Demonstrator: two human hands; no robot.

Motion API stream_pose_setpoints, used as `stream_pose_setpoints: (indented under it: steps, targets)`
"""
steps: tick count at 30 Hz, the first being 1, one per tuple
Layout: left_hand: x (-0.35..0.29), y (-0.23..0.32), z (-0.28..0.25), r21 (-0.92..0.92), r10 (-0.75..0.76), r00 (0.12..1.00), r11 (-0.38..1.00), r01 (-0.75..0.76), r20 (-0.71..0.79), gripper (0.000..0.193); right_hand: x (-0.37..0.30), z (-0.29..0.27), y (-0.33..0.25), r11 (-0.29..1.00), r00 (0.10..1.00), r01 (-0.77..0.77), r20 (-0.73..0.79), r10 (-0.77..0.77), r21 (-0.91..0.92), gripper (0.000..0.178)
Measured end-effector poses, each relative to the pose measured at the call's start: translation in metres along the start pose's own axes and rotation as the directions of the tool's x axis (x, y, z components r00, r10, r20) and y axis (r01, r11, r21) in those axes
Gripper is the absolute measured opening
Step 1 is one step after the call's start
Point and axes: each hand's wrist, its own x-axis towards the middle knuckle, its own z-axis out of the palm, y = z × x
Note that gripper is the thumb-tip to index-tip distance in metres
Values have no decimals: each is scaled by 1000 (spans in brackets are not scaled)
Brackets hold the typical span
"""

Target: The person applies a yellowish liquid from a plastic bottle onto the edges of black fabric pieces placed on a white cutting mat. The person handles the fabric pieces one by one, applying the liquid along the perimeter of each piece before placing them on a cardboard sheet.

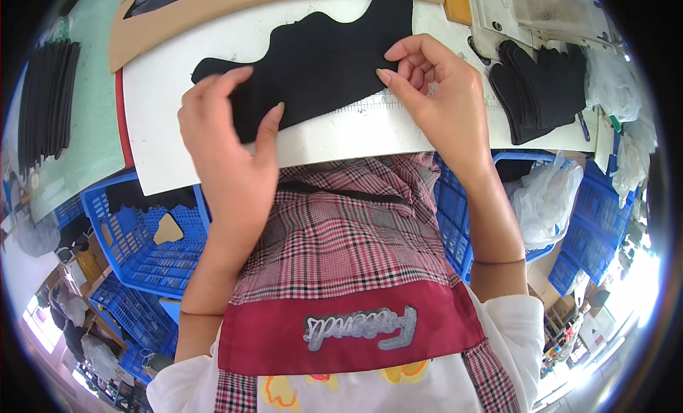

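A black fabric piece (320, 68) with a wavy far edge and a straight near edge lies on the white worktable (341, 139). My left hand (231, 139) is over its left end, slightly blurred, with thumb and fingers spread apart on the cloth. At the right end, my right hand (445, 93) has its thumb and index fingertips on the fabric's edge, the other fingers curled in. A printed ruler scale (384, 103) runs along the tabletop by the near edge, partly covered by the cloth.
Stacked black fabric pieces (530, 93) lie right of my right hand, near a pen (583, 126) and machine parts (548, 11). More black strips (46, 103) rest on a green surface (96, 121) at left. Blue crates (142, 249) flank my lap; brown cardboard (171, 25) borders the far side.
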Motion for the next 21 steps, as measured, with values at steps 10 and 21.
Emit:
stream_pose_setpoints:
  steps: [10,21]
  targets:
    - [-19,9,-2,66,245,860,950,-305,447,91,3,1,-6,999,999,-49,19,49,10,14]
    - [-40,-18,-10,212,247,868,907,-364,432,91,-51,54,-32,801,882,461,300,-364,-382,78]
